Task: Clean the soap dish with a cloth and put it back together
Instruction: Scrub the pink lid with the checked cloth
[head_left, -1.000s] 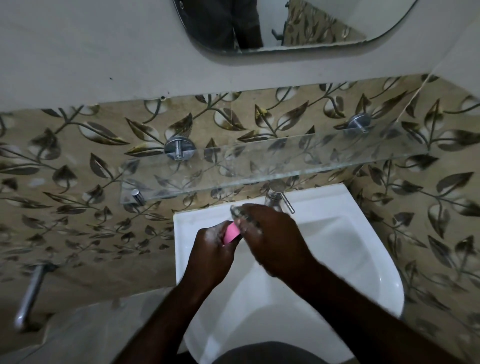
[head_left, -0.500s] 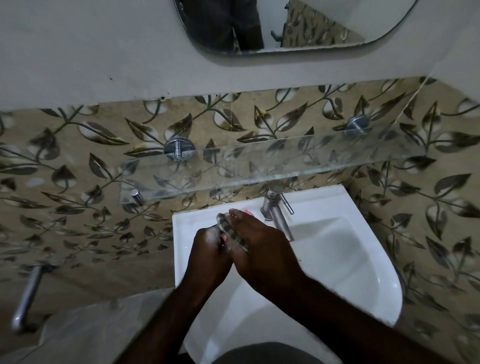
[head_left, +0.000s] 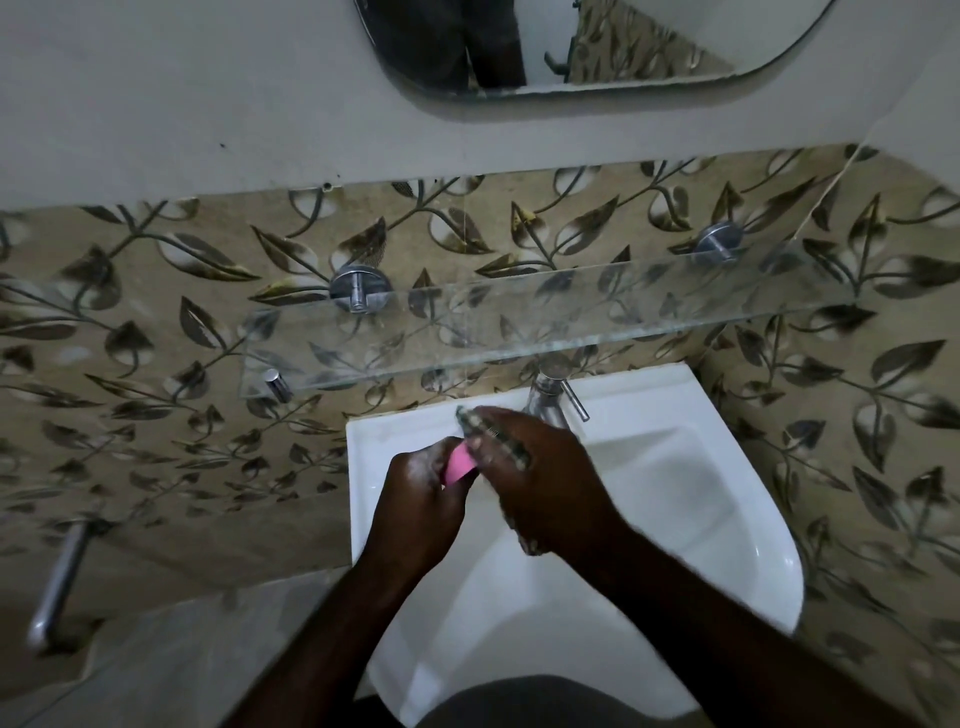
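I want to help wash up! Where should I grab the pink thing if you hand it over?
Take the pink piece by its upper right end, the only part sticking out of the left hand. Come from above, over the sink. The right hand with the cloth crowds that side, and everything looks soapy, so pinch its flat faces firmly.

Glass shelf (head_left: 545, 317) overhangs the back of the sink (head_left: 727, 519), tap (head_left: 550, 395) standing just beyond both hands; basin right of the right hand (head_left: 545, 483) lies open, patterned wall closing both sides.
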